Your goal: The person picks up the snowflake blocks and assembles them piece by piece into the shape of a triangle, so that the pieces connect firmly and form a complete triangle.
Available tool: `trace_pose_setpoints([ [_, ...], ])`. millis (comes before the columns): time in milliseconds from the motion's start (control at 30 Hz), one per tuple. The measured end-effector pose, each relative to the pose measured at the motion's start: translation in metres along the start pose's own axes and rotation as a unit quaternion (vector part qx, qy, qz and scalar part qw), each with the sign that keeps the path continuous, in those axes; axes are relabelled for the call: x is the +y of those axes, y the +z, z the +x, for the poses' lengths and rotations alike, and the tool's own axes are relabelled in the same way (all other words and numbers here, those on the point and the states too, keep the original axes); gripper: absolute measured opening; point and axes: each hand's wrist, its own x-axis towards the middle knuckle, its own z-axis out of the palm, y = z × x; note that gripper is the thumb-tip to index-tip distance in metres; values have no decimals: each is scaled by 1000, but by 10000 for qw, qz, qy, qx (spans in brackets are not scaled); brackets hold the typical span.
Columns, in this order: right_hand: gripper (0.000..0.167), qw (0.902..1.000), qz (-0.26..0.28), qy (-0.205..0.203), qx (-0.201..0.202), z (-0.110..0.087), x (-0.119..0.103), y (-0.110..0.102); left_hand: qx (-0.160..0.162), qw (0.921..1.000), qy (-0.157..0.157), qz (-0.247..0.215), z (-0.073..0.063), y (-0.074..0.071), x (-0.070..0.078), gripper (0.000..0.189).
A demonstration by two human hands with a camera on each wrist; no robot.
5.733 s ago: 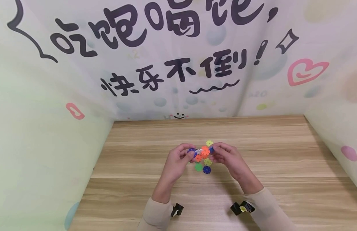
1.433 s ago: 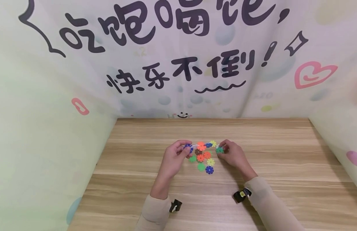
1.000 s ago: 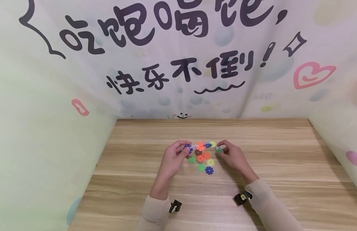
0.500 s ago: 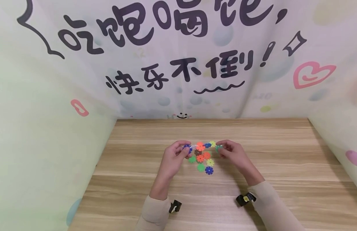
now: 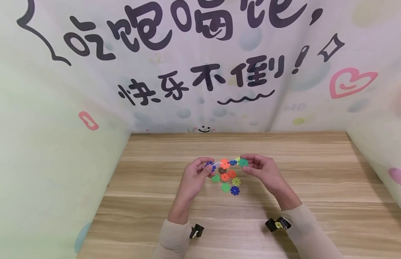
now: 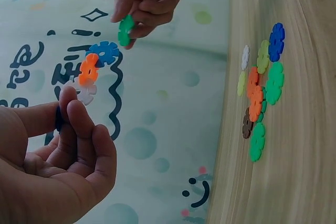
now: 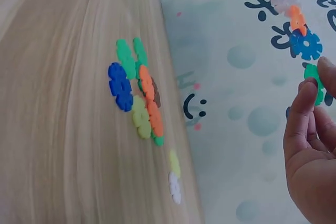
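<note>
— Pale backdrop (image 5: pixel 174 115) printed with black Chinese characters and a pink heart outline (image 5: pixel 351 82); wood-grain counter (image 5: pixel 148 212) in front. Where are the hands?

— Both above the counter, raised. Left hand (image 5: pixel 198 177): fingers curled in, thumb and forefinger pinching a dark blue notched plastic disc (image 5: pixel 211 166).

— Is that disc loose?

— No. It is one end of a short chain (image 6: pixel 89 74). Order from the left hand outward: dark blue, translucent white disc (image 6: pixel 85 93), orange disc (image 5: pixel 224 163), mid-blue disc (image 7: pixel 306 44).

— And the right hand (image 5: pixel 266 173)?

— Thumb and fingertips nearly together, gripping a green notched disc (image 5: pixel 243 162) by its edge. Right wrist view: green lies just beside the mid-blue, a narrow gap between them.

— Loose stock on the counter?

— Clustered below the hands. Front: dark blue flower-shaped disc (image 5: pixel 234 190), bright green disc (image 5: pixel 225 187), yellow-green disc (image 5: pixel 236 181). Behind these, two orange-red discs (image 5: pixel 224 177), a brown disc (image 5: pixel 222 170), and another green disc (image 5: pixel 215 178) to the left. Wrist views add a pale yellow disc (image 7: pixel 175 162) touching or overlapping a white disc (image 7: pixel 175 188); cannot tell which.

— Worn items?

— Beige sleeves (image 5: pixel 174 235), with a black device (image 5: pixel 278 224) at each wrist.
</note>
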Motion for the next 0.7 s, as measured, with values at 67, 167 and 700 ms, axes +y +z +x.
trace_pose_setpoints([
  [67,43,10000,35,-81,39,0,-2,1,1,10000,12,-29,0,0,0,22],
  [167,42,9998,74,-160,99,-1,-5,4,25,10000,41,-26,0,0,0,22],
  [700,39,9992,50,-363,149,-3,-7,5,-16,9999,-1,-116,0,2,0,22],
])
